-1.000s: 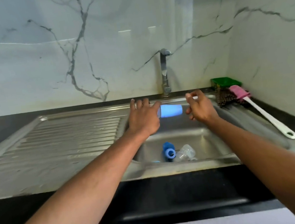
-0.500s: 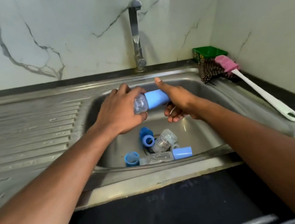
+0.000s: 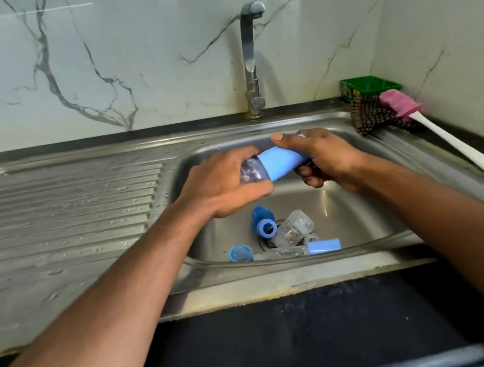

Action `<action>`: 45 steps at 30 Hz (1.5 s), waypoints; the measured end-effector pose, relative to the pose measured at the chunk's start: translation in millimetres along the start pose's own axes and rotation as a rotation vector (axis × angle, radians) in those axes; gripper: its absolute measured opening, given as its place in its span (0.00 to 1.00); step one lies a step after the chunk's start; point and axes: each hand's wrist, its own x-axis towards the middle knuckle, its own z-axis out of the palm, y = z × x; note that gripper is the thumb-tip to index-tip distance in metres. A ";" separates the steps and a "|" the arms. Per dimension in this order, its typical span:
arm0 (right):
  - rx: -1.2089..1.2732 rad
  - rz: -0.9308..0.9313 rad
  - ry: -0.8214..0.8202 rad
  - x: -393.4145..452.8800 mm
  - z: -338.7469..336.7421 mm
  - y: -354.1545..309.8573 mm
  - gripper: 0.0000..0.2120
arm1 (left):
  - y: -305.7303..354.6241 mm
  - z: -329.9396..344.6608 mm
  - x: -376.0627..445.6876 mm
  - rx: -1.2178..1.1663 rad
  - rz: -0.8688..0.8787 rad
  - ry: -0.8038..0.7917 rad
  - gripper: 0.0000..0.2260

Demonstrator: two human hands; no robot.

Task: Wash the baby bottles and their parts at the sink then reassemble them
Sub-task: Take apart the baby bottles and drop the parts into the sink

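Over the steel sink (image 3: 352,151), a person holds a baby bottle (image 3: 275,165) on its side between both hands: the left hand (image 3: 222,185) curls its fingers (image 3: 242,156) round the clear body, while the right hand (image 3: 326,157) wraps the blue cap, thumb laid along the top. Below the fingers, in the basin, lie a clear bottle (image 3: 296,227), a blue collar (image 3: 266,226), a blue ring (image 3: 240,253) and a blue cap (image 3: 324,246). Beyond the right hand, a pink-headed brush (image 3: 455,145) rests on the sink's edge.

Three bottles (image 3: 293,227), three blue caps (image 3: 281,162), one brush (image 3: 455,143)
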 end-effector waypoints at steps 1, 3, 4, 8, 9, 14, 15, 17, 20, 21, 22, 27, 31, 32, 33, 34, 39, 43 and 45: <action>0.007 -0.017 -0.015 -2.0 -1.0 -1.4 0.15 | -0.3 -0.3 0.1 -0.028 -0.001 -0.003 0.18; 0.028 -0.028 -0.054 -3.9 -2.9 -2.2 0.12 | -2.4 0.2 0.7 -0.058 0.000 0.009 0.18; 0.047 -0.035 -0.079 -3.7 -3.0 -2.0 0.10 | -4.4 0.2 1.3 -0.069 -0.009 0.022 0.20; 0.121 -0.050 -0.157 -3.3 -2.9 2.4 0.13 | -13.4 0.2 -0.7 -0.103 -0.050 0.021 0.26; 0.130 -0.052 -0.164 -4.5 -3.3 3.3 0.13 | -14.1 0.9 -1.2 -0.117 -0.045 0.008 0.27; -0.033 0.051 -0.143 -13.1 -1.8 -2.3 0.27 | -12.4 -1.0 -0.4 -0.041 -0.011 0.006 0.27; -0.084 0.105 -0.145 -14.3 -1.6 -4.1 0.33 | -11.3 -2.3 -0.1 -0.003 0.001 0.019 0.26; -0.152 0.172 -0.143 -16.6 -1.1 -4.2 0.37 | -6.4 -3.2 0.0 0.031 0.028 0.015 0.24; -0.174 0.155 -0.137 -16.4 1.0 -1.4 0.33 | 0.7 0.0 0.6 0.104 0.082 -0.006 0.22; -0.158 0.138 -0.136 -15.2 1.9 -0.5 0.31 | 1.8 1.5 0.7 0.131 0.088 -0.008 0.23; -0.139 0.116 -0.127 -12.8 1.9 0.4 0.30 | 1.4 2.5 2.0 0.142 0.085 -0.005 0.23; -0.009 0.001 -0.180 -8.4 -2.3 3.0 0.12 | -9.8 3.9 5.0 0.012 0.035 -0.080 0.16; 0.011 -0.060 -0.195 -8.1 -5.0 6.1 0.19 | -17.5 0.9 6.3 -0.139 0.013 -0.093 0.20; -0.005 -0.007 -0.204 -11.6 -3.1 3.7 0.17 | -17.9 1.0 5.5 -0.073 0.026 -0.099 0.21; -0.045 0.073 -0.221 -14.2 -1.0 0.8 0.20 | -17.5 0.8 5.0 -0.004 0.036 -0.115 0.22; -0.124 0.152 -0.229 -15.8 1.0 -0.3 0.27 | -16.4 1.6 3.8 0.035 0.046 -0.127 0.22; -0.212 0.166 -0.194 -12.8 3.6 3.9 0.26 | -9.5 4.2 5.8 0.041 0.066 -0.113 0.22; -0.011 0.001 -0.231 -9.8 -7.6 2.0 0.13 | -12.6 -0.3 8.2 0.007 0.032 -0.059 0.26; 0.013 -0.052 -0.226 -8.7 -9.0 4.6 0.17 | -15.8 0.4 7.5 -0.107 0.000 -0.096 0.25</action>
